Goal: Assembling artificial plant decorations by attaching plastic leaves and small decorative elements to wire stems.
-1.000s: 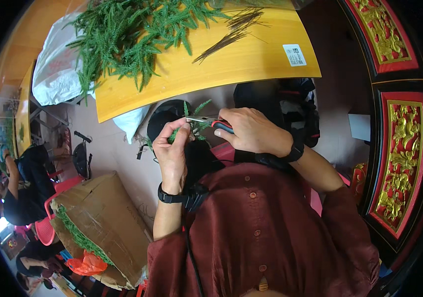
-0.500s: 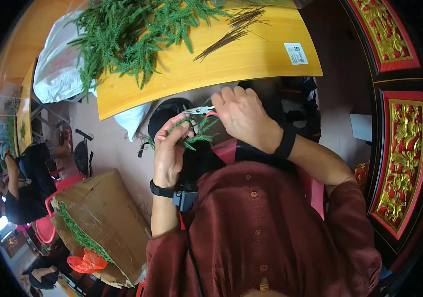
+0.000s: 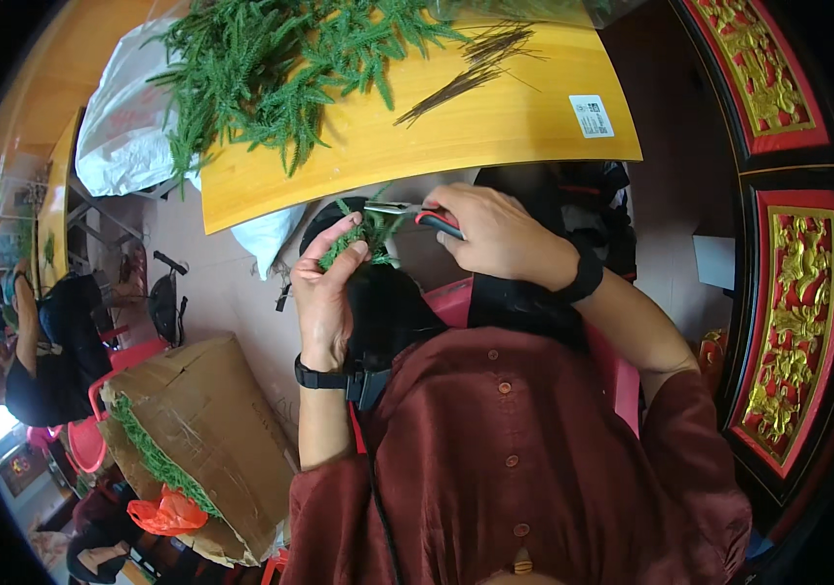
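My left hand (image 3: pixel 327 288) pinches a small bunch of green artificial sprigs (image 3: pixel 370 234) between thumb and fingers, over my lap. In my right hand (image 3: pixel 510 232) is a pair of pliers (image 3: pixel 441 222) with red and black handles. Their long metal jaws point left and reach to the top of the sprigs; whether they grip anything there is too small to tell. Beyond both hands, a large heap of green sprigs (image 3: pixel 241 83) covers the left part of the yellow table (image 3: pixel 524 117). Thin brown wires (image 3: pixel 456 86) lie on the table right of that heap.
A white plastic bag (image 3: pixel 124 127) hangs at the table's left side. On the lower left stands a cardboard box (image 3: pixel 212 409) with greenery and an orange bag (image 3: pixel 168 512). Other people sit at far left. A carved gold and red panel (image 3: pixel 795 312) borders the right.
My right hand has turned and dropped slightly to the right, showing more of the pliers' handles. The sprigs in my left hand have turned and sit more upright.
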Available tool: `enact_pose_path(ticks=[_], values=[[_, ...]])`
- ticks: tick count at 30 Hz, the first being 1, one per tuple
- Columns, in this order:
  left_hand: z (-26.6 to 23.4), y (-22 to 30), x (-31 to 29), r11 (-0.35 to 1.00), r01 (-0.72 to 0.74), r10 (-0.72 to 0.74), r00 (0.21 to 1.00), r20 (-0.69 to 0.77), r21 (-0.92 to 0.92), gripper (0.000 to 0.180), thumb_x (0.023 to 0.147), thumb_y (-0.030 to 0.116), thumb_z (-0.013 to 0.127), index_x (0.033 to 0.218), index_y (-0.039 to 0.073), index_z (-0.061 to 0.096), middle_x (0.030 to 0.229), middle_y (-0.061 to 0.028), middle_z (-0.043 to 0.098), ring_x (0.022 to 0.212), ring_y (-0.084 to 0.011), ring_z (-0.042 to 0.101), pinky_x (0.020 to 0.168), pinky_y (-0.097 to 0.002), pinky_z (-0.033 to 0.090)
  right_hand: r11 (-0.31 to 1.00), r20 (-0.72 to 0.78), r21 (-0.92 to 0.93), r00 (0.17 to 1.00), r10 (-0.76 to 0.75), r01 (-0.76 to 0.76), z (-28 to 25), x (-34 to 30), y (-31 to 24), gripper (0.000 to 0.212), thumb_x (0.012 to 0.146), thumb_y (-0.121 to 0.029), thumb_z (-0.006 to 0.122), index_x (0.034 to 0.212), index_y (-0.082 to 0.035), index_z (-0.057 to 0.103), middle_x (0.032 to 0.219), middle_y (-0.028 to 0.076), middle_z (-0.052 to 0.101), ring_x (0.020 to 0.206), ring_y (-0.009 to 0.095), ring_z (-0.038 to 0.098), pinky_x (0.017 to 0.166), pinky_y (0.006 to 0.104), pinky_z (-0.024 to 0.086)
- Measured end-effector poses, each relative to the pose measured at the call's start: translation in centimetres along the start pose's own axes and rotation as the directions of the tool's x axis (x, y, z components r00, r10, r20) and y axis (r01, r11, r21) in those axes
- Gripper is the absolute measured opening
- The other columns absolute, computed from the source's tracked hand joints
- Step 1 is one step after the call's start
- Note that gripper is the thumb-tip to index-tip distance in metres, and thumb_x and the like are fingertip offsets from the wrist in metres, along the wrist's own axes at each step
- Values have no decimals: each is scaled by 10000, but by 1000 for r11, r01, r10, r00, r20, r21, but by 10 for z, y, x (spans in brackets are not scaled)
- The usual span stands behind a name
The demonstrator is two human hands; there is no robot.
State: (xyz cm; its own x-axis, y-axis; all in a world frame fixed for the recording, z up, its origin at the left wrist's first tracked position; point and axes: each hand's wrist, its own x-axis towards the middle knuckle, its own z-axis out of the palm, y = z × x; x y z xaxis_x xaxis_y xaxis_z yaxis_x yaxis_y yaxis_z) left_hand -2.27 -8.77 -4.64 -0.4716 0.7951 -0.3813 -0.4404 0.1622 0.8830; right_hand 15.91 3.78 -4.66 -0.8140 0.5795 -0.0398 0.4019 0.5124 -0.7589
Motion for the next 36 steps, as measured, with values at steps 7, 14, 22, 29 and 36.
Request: enact_pose_path(ticks=[7,14,22,29,36], values=[[3,-5,-6,977,-100,98,995,23,188,290,797,-47,646,1084,-8,659,984,-27,630,827,-68,553,785,-210,447,951,456,217,884,100,-219,-5,15,0,359,808,-142,598,1145,-24,562,955,137,609,903,280,586,798,352,452],[7,-3,-8,946,-153,144,988,55,284,290,781,-61,644,1062,4,672,868,15,572,830,-61,521,777,-188,416,969,580,160,812,64,-191,-17,20,6,413,808,-166,596,1192,-24,539,934,144,598,894,264,585,796,348,452],[6,-7,-6,938,-119,95,992,89,326,293,774,-64,662,1058,4,678,890,12,588,830,-64,539,775,-192,433,985,706,78,706,55,-155,-24,24,8,446,799,-194,601,1193,-4,512,904,145,594,877,272,583,774,362,451],[5,-8,-4,981,5,-20,997,73,193,294,780,-63,670,1070,-16,663,937,-28,653,824,-75,591,782,-201,473,967,761,184,648,-28,-174,-23,25,17,470,796,-202,606,1198,12,491,898,155,596,879,299,587,777,381,451],[6,-9,-2,977,65,-82,994,74,201,297,779,-61,668,1074,-29,654,919,-51,673,806,-83,608,782,-213,481,996,723,59,691,3,-66,-21,20,17,500,805,-201,607,1233,12,459,973,198,610,965,358,580,807,419,446]])
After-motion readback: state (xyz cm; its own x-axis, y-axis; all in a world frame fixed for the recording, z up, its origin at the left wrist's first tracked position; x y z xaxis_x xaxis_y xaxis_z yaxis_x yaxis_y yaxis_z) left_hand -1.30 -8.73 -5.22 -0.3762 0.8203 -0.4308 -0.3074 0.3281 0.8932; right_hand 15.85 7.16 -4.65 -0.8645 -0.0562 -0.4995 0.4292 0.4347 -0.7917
